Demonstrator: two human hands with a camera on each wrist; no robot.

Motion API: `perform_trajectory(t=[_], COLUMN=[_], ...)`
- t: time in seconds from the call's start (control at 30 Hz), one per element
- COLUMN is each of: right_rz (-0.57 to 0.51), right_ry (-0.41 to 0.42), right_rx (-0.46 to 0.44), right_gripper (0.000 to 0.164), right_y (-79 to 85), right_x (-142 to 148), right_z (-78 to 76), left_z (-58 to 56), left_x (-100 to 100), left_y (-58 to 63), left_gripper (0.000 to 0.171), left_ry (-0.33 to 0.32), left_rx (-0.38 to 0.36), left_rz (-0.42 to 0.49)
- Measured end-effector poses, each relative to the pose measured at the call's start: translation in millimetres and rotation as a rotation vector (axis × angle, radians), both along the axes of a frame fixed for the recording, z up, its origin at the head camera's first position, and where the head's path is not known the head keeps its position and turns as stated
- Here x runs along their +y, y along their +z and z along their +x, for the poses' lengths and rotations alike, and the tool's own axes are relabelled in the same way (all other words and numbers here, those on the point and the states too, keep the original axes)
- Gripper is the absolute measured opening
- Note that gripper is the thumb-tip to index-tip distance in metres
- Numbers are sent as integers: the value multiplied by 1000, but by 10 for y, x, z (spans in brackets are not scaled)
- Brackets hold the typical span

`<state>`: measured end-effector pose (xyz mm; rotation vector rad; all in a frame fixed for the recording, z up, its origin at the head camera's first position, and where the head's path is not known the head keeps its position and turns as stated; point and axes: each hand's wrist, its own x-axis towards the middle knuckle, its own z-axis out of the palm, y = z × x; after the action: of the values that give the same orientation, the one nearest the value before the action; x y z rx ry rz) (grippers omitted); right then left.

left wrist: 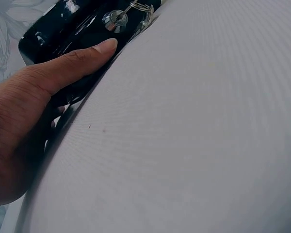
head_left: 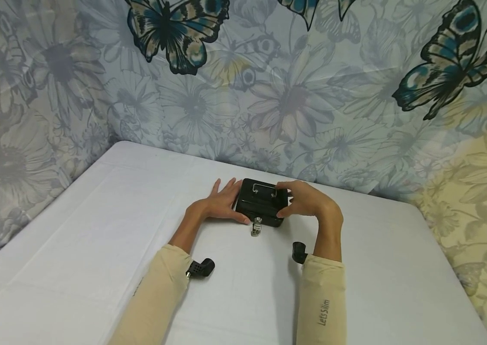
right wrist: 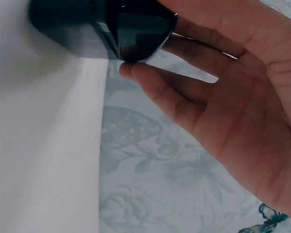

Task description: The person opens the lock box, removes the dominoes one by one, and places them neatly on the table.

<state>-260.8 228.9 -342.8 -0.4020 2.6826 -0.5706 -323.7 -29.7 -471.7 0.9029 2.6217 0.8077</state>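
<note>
Beige sleeves (head_left: pixel 150 297) reach in from the bottom edge, one along each forearm, with dark lettering on the right one. Behind everything, a pale grey-blue backdrop (head_left: pixel 209 110) printed with flowers and large teal-and-black butterflies fills the upper part of the view and turns yellowish at the far right. Below it spreads a white tabletop (head_left: pixel 399 287).

Between the person's two hands, near the tabletop's far edge, a glossy black box (head_left: pixel 260 205) sits with its lid down. The right hand (head_left: pixel 309 200) has a narrow grip on the box's right end, thumb at the near edge and fingers bent toward the far one. The left hand (head_left: pixel 218 203) lies wide beside the left end, fingers spread and straight, thumb laid along the front.

Smaller still, a black wrist camera (head_left: pixel 202 268) juts from each cuff. A thin metal handle (head_left: pixel 265 185) is on the lid. Smallest is a round silver lock (left wrist: pixel 109 22) on the front, with keys (head_left: pixel 256 228) hanging from it.
</note>
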Motion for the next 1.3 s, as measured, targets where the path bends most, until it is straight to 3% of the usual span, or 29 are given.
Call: perform_trajectory(t=[0.17,0.43,0.57,0.83,1.3], right_rz=[-89,-173,-185,-204,-280], right_ry=[4,19,15,-27,-215], right_rx=[24,59,115,222,405], right_gripper=[60,47,42,46,46], right_y=[60,64,56,-19,-186], right_x=[83,147,155,164,55], right_z=[21,30,29,-30,-186], left_z=[-32,46,43,-9,62], left_x=[1,-16,-23,6,-10], left_y=[-41,79,81,-2,95], left_gripper=[129,131,134,129,129], left_ry=[4,-12,-19,-7,-2], left_rx=[5,-21,-29,-16,-29], left_rz=[0,-9,-19,-47,-27])
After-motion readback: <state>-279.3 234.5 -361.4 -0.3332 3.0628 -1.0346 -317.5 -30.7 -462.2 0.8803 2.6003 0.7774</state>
